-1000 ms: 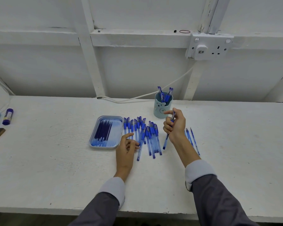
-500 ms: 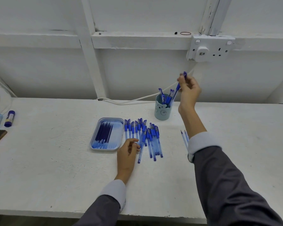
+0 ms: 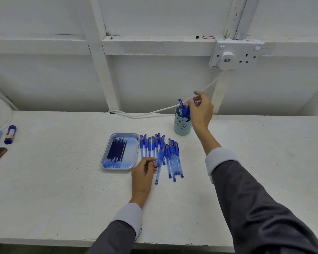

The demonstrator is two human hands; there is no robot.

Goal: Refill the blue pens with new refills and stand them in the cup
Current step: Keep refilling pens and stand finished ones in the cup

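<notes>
glue sticks [image 3: 10, 134] lie far left; a tray [image 3: 106, 166] of refills [image 3: 117, 149] sits beside the loose pens [image 3: 171, 156], the cup [image 3: 180, 126] behind them. left hand [image 3: 142, 173] pinches one pen [image 3: 157, 176] at the pile's edge; right hand [image 3: 200, 110] hides the cup's right side, fingers loose, grip unclear.

Wall socket [image 3: 236, 55], white cable [image 3: 154, 111], dark blue tube [image 3: 10, 134] far left.

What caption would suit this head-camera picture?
Right hand at the pen cup; left hand on loose pens beside the tray.
</notes>
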